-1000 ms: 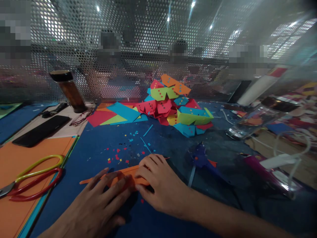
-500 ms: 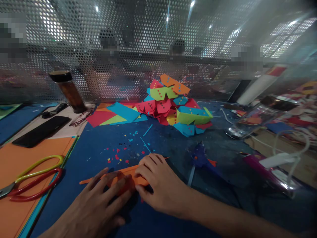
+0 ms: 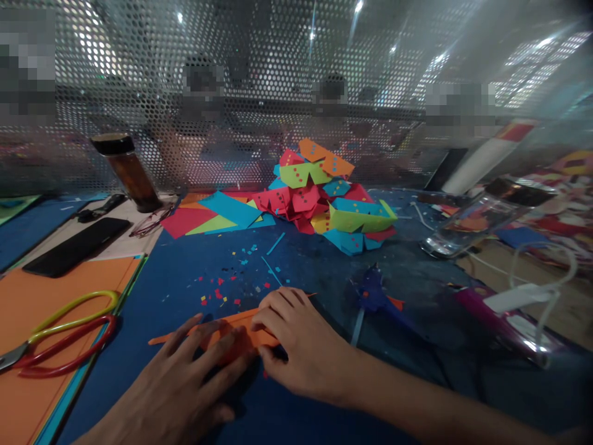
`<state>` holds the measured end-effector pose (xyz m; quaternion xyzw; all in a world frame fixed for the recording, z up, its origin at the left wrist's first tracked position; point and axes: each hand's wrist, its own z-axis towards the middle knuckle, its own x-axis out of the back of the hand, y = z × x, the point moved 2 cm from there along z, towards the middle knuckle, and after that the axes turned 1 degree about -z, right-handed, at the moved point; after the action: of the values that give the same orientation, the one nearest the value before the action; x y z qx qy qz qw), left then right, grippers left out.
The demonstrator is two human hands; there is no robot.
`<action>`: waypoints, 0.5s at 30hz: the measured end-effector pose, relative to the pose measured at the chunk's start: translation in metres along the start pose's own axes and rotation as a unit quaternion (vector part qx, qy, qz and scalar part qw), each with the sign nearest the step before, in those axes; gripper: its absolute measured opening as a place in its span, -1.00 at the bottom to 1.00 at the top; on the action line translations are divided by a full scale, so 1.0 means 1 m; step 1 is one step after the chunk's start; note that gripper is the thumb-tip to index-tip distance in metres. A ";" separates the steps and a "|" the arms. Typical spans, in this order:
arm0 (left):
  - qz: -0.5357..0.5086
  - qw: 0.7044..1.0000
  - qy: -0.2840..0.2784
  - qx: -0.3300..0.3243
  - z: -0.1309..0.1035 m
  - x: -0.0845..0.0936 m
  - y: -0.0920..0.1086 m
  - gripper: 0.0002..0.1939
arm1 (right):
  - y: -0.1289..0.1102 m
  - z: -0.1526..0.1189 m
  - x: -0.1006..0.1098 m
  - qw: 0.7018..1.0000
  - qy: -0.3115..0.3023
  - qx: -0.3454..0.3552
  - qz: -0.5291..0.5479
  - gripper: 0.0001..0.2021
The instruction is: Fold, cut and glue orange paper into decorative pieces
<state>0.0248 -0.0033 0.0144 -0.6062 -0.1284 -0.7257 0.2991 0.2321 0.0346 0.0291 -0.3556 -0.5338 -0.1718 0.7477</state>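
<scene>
A folded piece of orange paper (image 3: 238,321) lies on the blue tabletop in front of me, largely covered by both hands. My left hand (image 3: 185,371) rests on its left part with the fingers spread and stretched out. At the other end, my right hand (image 3: 301,346) is bent over the paper, its fingers curled and its thumb close to them, pinching it along the near side. A narrow orange tip sticks out past the left fingers. Small coloured paper bits (image 3: 220,290) are scattered just beyond the hands.
Scissors (image 3: 69,334) lie on orange sheets (image 3: 23,402) at left, near a phone (image 3: 78,246) and a brown bottle (image 3: 132,176). Folded coloured paper pieces (image 3: 308,198) are heaped ahead. A blue glue gun (image 3: 377,300), clear bottle (image 3: 477,219) and purple object (image 3: 491,315) are at right.
My right thumb has shifted slightly to the right along the paper's near side. The left hand and the orange paper stay almost in place.
</scene>
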 end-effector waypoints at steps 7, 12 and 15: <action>-0.021 1.000 0.007 0.001 0.001 -0.003 0.000 -0.50 | 0.000 0.000 0.002 1.000 -0.013 -0.002 0.002 -0.83; -0.025 1.000 -0.006 0.003 0.000 0.001 -0.001 -0.53 | 0.001 0.000 0.006 1.000 -0.026 -0.003 0.006 -0.80; -0.035 0.999 -0.016 0.012 -0.002 0.003 -0.001 -0.55 | 0.002 -0.001 0.008 1.000 -0.025 0.005 0.009 -0.75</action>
<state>0.0225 -0.0042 0.0172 -0.6089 -0.1631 -0.7246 0.2786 0.2367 0.0364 0.0358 -0.3614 -0.5500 -0.1534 0.7371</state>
